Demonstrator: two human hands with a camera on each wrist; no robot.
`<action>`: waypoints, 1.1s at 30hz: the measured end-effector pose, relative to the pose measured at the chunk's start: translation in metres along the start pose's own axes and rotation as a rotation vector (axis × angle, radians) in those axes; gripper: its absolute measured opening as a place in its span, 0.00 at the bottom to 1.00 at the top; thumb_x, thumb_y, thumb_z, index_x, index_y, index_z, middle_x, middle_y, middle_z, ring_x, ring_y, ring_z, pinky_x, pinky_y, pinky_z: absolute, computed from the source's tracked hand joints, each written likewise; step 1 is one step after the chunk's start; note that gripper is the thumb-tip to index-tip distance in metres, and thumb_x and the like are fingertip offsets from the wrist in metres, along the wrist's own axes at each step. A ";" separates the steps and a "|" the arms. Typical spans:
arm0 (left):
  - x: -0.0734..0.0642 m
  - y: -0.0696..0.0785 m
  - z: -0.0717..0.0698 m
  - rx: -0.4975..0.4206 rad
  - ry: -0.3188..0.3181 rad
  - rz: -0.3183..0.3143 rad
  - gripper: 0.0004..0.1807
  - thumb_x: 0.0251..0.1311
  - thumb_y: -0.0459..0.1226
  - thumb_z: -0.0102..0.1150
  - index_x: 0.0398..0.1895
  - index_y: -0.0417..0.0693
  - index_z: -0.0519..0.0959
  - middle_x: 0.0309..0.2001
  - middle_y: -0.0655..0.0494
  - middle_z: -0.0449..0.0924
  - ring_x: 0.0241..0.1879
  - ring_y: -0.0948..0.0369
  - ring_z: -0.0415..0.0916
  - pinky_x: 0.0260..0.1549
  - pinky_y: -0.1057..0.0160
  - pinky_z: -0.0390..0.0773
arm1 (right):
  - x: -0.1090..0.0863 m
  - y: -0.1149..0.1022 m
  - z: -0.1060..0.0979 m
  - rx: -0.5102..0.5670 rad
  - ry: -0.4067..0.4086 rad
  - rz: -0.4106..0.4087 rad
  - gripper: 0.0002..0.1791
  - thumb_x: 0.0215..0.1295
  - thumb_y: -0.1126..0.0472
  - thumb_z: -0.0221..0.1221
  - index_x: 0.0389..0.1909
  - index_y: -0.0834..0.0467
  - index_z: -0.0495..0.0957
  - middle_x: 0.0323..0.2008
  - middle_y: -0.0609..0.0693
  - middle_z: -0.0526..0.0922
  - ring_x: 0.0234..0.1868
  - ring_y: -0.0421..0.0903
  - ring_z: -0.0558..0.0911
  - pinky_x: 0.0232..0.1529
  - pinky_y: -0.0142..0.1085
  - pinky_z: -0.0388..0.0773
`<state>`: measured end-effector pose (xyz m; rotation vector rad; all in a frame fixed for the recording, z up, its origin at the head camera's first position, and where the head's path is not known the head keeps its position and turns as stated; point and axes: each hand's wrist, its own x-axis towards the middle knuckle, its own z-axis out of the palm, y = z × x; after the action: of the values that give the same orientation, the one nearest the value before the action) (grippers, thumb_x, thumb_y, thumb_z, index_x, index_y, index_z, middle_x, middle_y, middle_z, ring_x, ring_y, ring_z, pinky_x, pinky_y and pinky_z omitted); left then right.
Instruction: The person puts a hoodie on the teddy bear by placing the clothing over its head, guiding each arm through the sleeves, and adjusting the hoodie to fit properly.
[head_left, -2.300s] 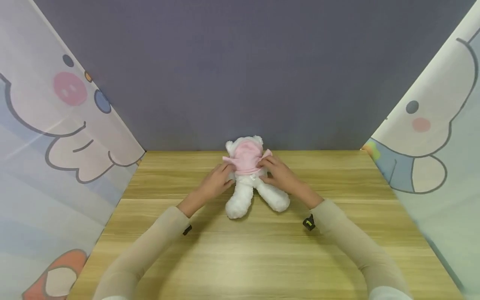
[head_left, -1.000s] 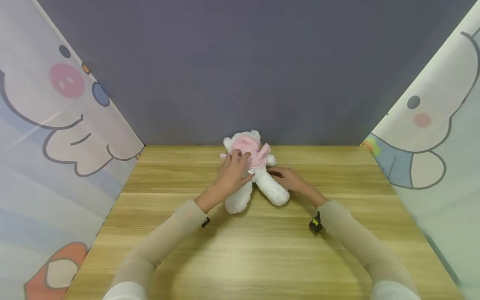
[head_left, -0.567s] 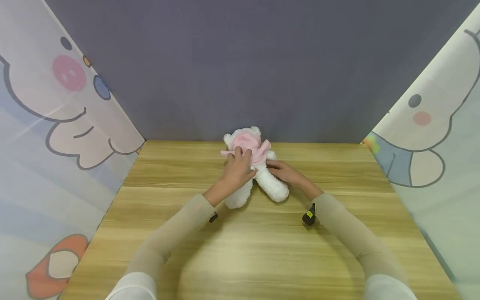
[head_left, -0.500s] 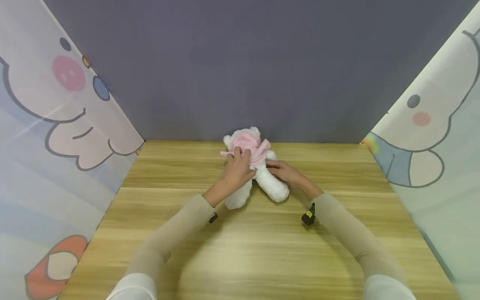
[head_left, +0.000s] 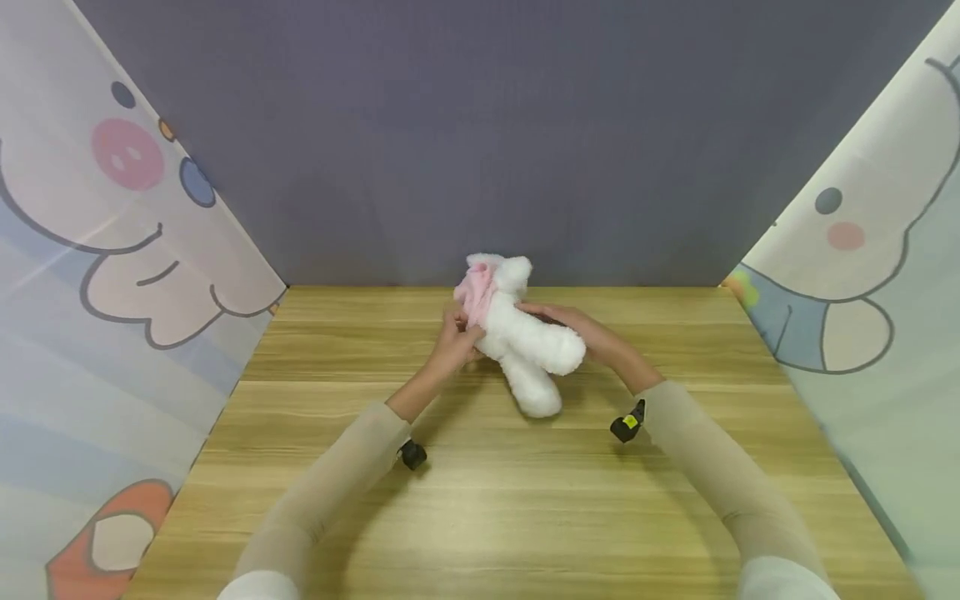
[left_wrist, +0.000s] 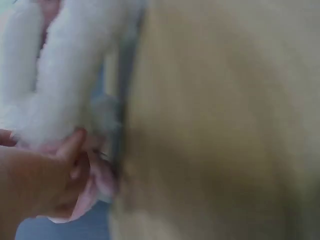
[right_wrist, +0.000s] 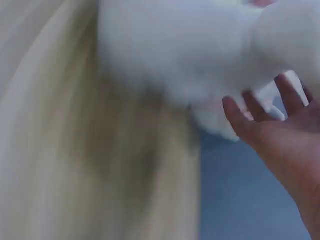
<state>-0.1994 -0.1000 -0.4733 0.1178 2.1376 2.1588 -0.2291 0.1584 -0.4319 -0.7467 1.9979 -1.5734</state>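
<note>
A fluffy white stuffed toy (head_left: 525,335) in a pink garment (head_left: 474,293) is turned onto its side near the back of the table, its legs pointing toward the front right. My left hand (head_left: 453,343) grips it at the waist, thumb on the near side; in the left wrist view that hand (left_wrist: 42,175) pinches the pink cloth and white plush. On the toy's right, my right hand (head_left: 588,332) reaches behind the legs. The right wrist view shows this hand (right_wrist: 280,132) with fingers spread and loosely bent, beside the white plush. The toy's face is hidden.
The wooden table (head_left: 480,508) meets a dark grey panel (head_left: 495,142) right behind the toy. Cartoon-printed sheets flank it, one on the left (head_left: 67,333) and one on the right (head_left: 847,333). Small black cameras hang under the left wrist (head_left: 412,454) and right wrist (head_left: 627,423).
The toy was lying with its pink back upward and has been rolled onto its side, legs swung right. My left hand moved from on top of its back to its left side.
</note>
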 end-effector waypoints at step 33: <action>-0.020 0.052 -0.059 1.300 -0.301 0.233 0.15 0.74 0.26 0.49 0.59 0.25 0.66 0.50 0.32 0.69 0.47 0.44 0.74 0.48 0.50 0.78 | 0.045 -0.049 0.036 -0.899 -0.051 -0.118 0.20 0.75 0.64 0.55 0.64 0.66 0.76 0.65 0.63 0.76 0.65 0.60 0.75 0.67 0.52 0.70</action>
<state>-0.1878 -0.1617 -0.4214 0.7215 2.9539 0.3995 -0.2320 0.0935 -0.3940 -1.2137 2.6411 -0.6173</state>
